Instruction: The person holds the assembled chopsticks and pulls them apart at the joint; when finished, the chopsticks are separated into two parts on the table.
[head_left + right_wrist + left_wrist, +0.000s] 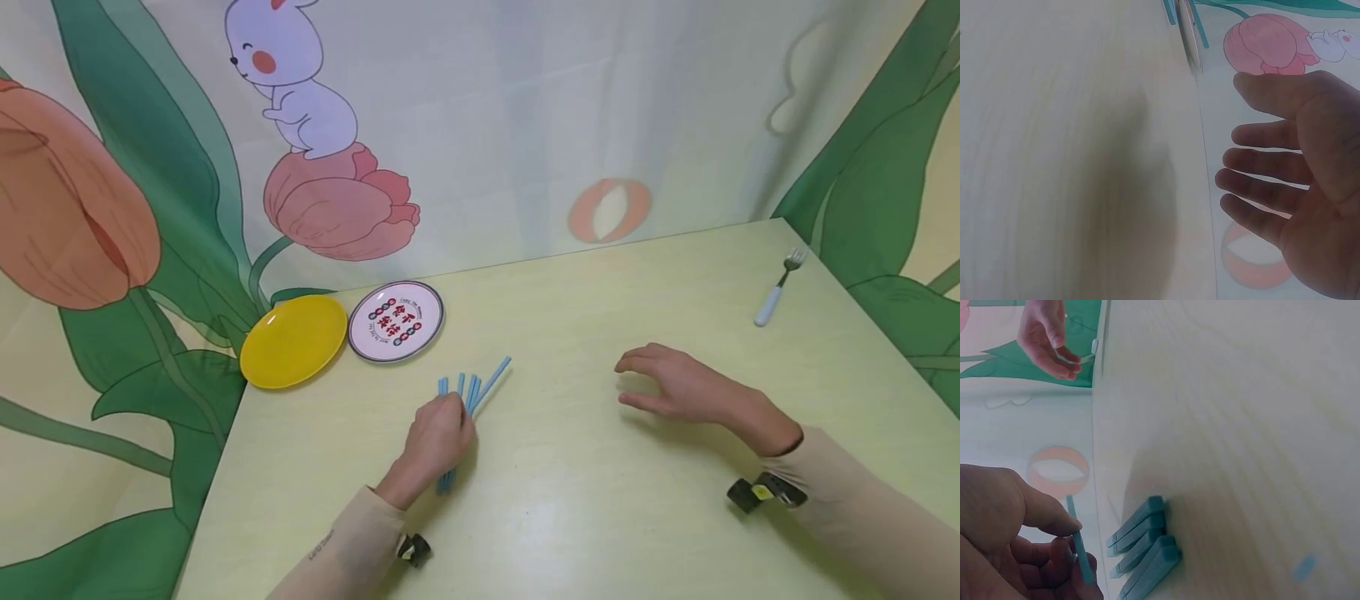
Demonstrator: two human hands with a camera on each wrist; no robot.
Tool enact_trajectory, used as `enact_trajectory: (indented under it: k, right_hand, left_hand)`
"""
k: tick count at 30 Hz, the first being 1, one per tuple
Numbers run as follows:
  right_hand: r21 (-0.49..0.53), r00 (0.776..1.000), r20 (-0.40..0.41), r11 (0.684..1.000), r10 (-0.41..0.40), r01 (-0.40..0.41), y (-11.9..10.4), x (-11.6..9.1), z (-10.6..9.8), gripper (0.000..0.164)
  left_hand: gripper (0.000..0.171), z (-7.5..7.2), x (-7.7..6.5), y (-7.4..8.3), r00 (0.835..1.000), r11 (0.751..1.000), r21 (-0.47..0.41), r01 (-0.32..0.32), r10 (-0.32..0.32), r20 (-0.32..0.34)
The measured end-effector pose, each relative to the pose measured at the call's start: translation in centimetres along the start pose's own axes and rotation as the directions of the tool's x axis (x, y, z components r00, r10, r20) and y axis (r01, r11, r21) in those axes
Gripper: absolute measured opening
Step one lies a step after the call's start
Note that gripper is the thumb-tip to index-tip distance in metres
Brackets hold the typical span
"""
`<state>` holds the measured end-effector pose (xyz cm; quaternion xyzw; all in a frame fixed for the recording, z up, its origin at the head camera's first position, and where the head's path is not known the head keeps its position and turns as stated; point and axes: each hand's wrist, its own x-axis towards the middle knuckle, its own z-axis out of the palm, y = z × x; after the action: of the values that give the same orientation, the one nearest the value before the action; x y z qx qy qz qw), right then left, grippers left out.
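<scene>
My left hand grips several light blue chopsticks near the table's middle. Their ends stick out on both sides of the fist, one slanting away to the right. In the left wrist view, the thumb and a finger pinch one thin chopstick, while the thick square ends of other chopsticks show beside the hand. Well to the right, my right hand hovers over the table, palm sideways, with its fingers spread and nothing in them. The right wrist view shows that bare palm.
A yellow plate sits at the table's back left corner. Next to it is a white plate with red lettering and a dark rim. A fork with a pale handle lies at the back right. Behind the table hangs a printed curtain.
</scene>
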<state>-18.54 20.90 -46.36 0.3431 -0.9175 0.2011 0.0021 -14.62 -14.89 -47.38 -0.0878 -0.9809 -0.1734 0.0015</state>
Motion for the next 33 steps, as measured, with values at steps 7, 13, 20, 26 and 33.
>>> enact_trajectory:
  k: [7, 13, 20, 26, 33]
  right_hand:
    - [0.011, 0.999, -0.037, 0.999, -0.038, 0.038, -0.7, 1.0, -0.3, 0.038]
    - [0.017, 0.998, -0.043, 0.998, -0.054, 0.055, -1.6, 2.1, -0.4, 0.039]
    - [0.008, 0.996, -0.042, 0.997, -0.076, 0.076, -2.2, 3.0, -0.2, 0.041]
    - [0.012, 0.996, -0.038, 0.997, -0.076, 0.077, -2.5, 3.3, -0.2, 0.041]
    - [0.01, 0.995, -0.05, 0.996, -0.085, 0.086, -2.7, 3.5, -0.1, 0.04]
  left_hand:
    - [0.009, 0.0, 0.3, 0.0, 0.998, 0.998, 0.005, -0.07, 0.07, 0.002]
    - [0.007, 0.1, 0.4, 0.0, 0.992, 0.992, -0.007, -0.13, 0.13, -0.006]
    - [0.008, 0.2, 0.5, 0.0, 0.989, 0.989, 0.002, -0.148, 0.148, 0.013]
    - [0.004, 0.0, 0.7, 0.1, 0.987, 0.987, -0.009, -0.16, 0.16, 0.018]
    - [0.009, -0.3, 0.9, 0.5, 0.974, 0.974, -0.004, -0.227, 0.227, -0.023]
